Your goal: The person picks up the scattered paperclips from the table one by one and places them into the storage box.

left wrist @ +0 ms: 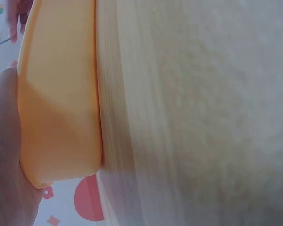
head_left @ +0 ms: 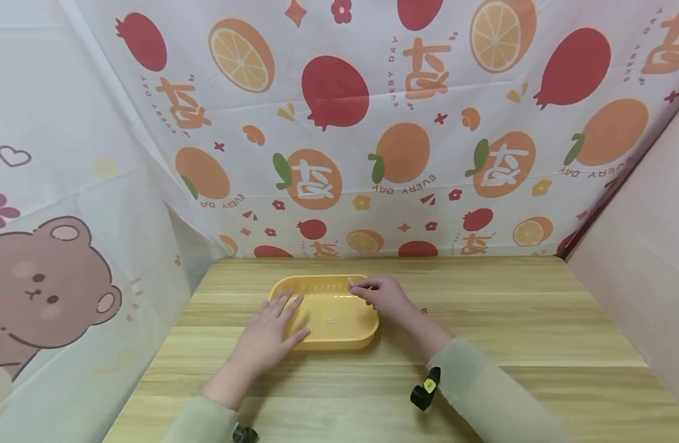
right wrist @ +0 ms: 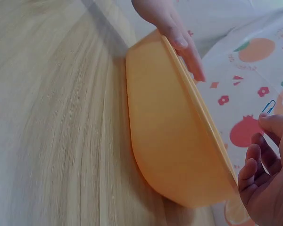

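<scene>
A shallow yellow plastic tray [head_left: 339,342] sits on the wooden table [head_left: 483,320], left of centre. My left hand [head_left: 273,329] lies flat on the tray's left rim with straight fingers reaching inside; the right wrist view shows those fingers [right wrist: 179,42] over the edge of the tray [right wrist: 170,141]. My right hand [head_left: 357,286] hovers at the tray's far right corner with curled fingers, pinching a small blue paper clip [right wrist: 269,106]. A small pale item [head_left: 330,320] lies on the tray floor. The left wrist view shows the tray's outer wall [left wrist: 61,94] close up beside my palm [left wrist: 2,141].
A fruit-printed curtain [head_left: 372,123] hangs behind the table, a bear-printed sheet [head_left: 45,289] on the left and a plain pink wall [head_left: 644,246] on the right. Bare wood stretches right of the tray. A black wrist strap [head_left: 425,387] sits on my right sleeve.
</scene>
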Motion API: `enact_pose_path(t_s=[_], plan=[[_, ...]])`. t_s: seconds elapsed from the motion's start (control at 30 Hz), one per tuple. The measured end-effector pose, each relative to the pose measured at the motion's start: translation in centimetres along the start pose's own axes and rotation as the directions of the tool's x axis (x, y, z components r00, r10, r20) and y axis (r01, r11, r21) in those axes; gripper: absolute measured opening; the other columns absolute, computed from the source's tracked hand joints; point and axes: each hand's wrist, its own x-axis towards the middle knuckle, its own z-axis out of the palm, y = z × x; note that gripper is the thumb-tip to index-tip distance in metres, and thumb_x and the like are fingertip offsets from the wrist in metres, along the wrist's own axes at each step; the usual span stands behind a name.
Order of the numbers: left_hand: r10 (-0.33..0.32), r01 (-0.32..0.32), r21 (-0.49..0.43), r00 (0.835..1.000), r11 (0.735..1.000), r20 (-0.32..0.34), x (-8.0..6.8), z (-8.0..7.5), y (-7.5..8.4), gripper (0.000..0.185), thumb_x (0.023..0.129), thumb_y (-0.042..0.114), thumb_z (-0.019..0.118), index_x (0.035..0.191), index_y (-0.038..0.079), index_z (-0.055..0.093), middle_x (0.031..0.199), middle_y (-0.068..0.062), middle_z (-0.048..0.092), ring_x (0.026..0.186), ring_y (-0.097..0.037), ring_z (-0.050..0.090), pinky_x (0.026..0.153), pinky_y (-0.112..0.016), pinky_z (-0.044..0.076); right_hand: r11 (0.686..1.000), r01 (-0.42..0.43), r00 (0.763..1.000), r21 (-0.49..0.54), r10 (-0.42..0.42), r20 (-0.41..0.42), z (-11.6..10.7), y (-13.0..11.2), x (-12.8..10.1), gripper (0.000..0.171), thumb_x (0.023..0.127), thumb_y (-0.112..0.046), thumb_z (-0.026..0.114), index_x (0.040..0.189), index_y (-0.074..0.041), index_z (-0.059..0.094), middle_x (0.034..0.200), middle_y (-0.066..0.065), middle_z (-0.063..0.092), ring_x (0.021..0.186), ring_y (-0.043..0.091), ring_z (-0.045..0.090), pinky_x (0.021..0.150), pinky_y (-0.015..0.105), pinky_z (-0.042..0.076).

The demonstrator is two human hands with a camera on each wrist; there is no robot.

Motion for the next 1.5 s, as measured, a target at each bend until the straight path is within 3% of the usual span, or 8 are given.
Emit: enact_pose_path(t_s=[0.37,0.6,0.83,1.07,1.3,1.5], plan=[[-0.013,0.013,0.004,1.0,1.0,0.024,0.0,0.1,0.0,0.079,0.095,0.069,0.042,0.157,0.02,0.032,0.162,-0.011,0.027,0.149,-0.031,0.02,0.121,-0.052,0.014,0.997,0.043,0.998,-0.071,-0.04,0.041,1.4,-0.6,1.0,0.016,0.091,-0.034,0.072,0.1,-0.023,0.079,0.091,-0.004,0.067,0.078,0.016,0.059,0.067,0.03,0.053],[-0.016,0.016,0.006,0.999,1.0,0.028,-0.1,0.0,0.0,0.079,0.095,0.068,0.042,0.156,0.019,0.033,0.162,-0.01,0.027,0.149,-0.03,0.02,0.121,-0.053,0.014,0.968,0.092,0.995,-0.233,-0.081,0.057,2.6,-1.3,1.3,0.011,0.092,-0.029,0.072,0.096,-0.022,0.079,0.089,-0.008,0.069,0.082,0.012,0.058,0.069,0.028,0.053],[-0.01,0.01,0.004,1.0,1.0,0.018,0.0,0.0,0.0,0.078,0.095,0.067,0.044,0.156,0.019,0.034,0.161,-0.011,0.028,0.149,-0.031,0.021,0.121,-0.053,0.015,0.888,0.135,0.99,-0.439,-0.104,0.094,3.9,-1.9,1.9,0.011,0.092,-0.024,0.072,0.087,-0.018,0.079,0.082,-0.011,0.069,0.07,0.007,0.056,0.068,0.026,0.05],[-0.01,0.01,0.002,1.0,1.0,0.012,0.0,-0.1,0.1,0.079,0.095,0.066,0.048,0.156,0.019,0.034,0.161,-0.011,0.028,0.149,-0.032,0.021,0.121,-0.052,0.014,0.755,0.101,0.994,-0.648,-0.048,0.099,5.2,-2.1,2.3,0.015,0.086,-0.014,0.069,0.074,-0.018,0.077,0.076,-0.01,0.068,0.069,0.009,0.056,0.063,0.027,0.05],[0.002,-0.002,-0.002,1.0,1.0,-0.009,0.0,0.1,0.0,0.077,0.095,0.065,0.048,0.155,0.018,0.036,0.16,-0.012,0.03,0.148,-0.033,0.024,0.12,-0.055,0.017,0.66,0.053,0.995,-0.75,0.025,0.092,5.9,-1.7,2.4,0.027,0.086,-0.008,0.061,0.061,-0.017,0.061,0.066,-0.005,0.059,0.062,0.015,0.05,0.056,0.03,0.046],[-0.007,0.007,0.001,1.0,1.0,0.012,0.0,0.0,0.0,0.078,0.095,0.067,0.045,0.156,0.019,0.034,0.161,-0.011,0.029,0.149,-0.031,0.022,0.121,-0.053,0.015,0.603,0.066,0.995,-0.795,0.017,0.095,6.3,-1.4,2.4,0.026,0.084,-0.007,0.062,0.06,-0.017,0.059,0.064,-0.004,0.056,0.06,0.014,0.048,0.057,0.03,0.048]])
